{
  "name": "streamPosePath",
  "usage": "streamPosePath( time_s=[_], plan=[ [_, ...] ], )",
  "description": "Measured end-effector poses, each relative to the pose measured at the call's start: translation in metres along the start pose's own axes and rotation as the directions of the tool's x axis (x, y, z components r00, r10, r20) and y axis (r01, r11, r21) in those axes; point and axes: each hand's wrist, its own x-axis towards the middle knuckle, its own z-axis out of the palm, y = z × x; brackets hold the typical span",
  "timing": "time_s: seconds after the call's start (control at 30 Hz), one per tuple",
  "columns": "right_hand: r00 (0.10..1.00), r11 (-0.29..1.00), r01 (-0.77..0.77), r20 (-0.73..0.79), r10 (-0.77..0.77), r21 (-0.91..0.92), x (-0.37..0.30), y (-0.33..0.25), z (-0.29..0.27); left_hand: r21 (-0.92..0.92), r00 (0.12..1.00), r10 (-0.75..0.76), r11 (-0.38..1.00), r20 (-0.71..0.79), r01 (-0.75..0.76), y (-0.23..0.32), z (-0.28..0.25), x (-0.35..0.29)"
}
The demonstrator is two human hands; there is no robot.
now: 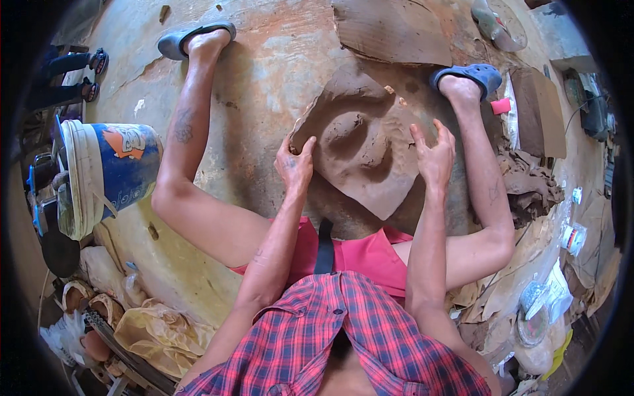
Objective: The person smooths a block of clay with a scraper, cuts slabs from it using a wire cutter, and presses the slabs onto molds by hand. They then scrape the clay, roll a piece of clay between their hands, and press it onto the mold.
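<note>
Fingers (pixel 305 146) lay flat; we pressed our left hand (pixel 295 165) and right hand (pixel 434 155) on the clay slab (pixel 360 155) lying between them.

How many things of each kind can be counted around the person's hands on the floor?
Clay slab: 1
Hands on the clay, left hand and right hand: 2
Blue sandals: 2
Bucket: 1
Small pink thing: 1
Total: 7

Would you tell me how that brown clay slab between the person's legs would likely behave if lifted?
The clay slab looks soft: it carries pressed hollows, so it would probably sag. Broad and thick, it likely weighs plenty. The left hand and right hand rest on it.
</note>
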Motion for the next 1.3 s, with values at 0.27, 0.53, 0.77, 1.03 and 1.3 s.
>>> streamPosePath(
  time_s=[0.27, 0.53, 0.77, 1.03, 1.3],
  plan=[
    [0.967, 0.911, 0.151, -0.249, -0.056, 0.384, -0.026, -0.018, -0.016, -0.011, 0.998, -0.05, 0.999, 0.027, 0.05, -0.023, 0.003, -0.004],
    [0.854, 0.142, 0.216, -0.117, -0.507, 0.966, -0.067, -0.135, 0.097, -0.494, 0.94, -0.092, 0.831, 0.329, 0.255, -0.023, -0.025, 0.014],
    [0.835, 0.336, -0.102, 0.265, -0.483, 0.936, -0.083, -0.116, 0.152, -0.689, 0.855, 0.005, 0.594, 0.519, 0.415, -0.041, -0.028, 0.024],
    [0.908, 0.253, -0.066, 0.164, -0.386, 0.965, -0.093, -0.129, 0.154, -0.692, 0.846, -0.003, 0.574, 0.534, 0.438, -0.041, -0.039, 0.022],
    [0.861, 0.427, 0.078, 0.155, -0.484, 0.901, -0.1, -0.111, 0.116, -0.676, 0.877, -0.033, 0.623, 0.479, 0.393, -0.04, -0.038, 0.024]
  ],
)
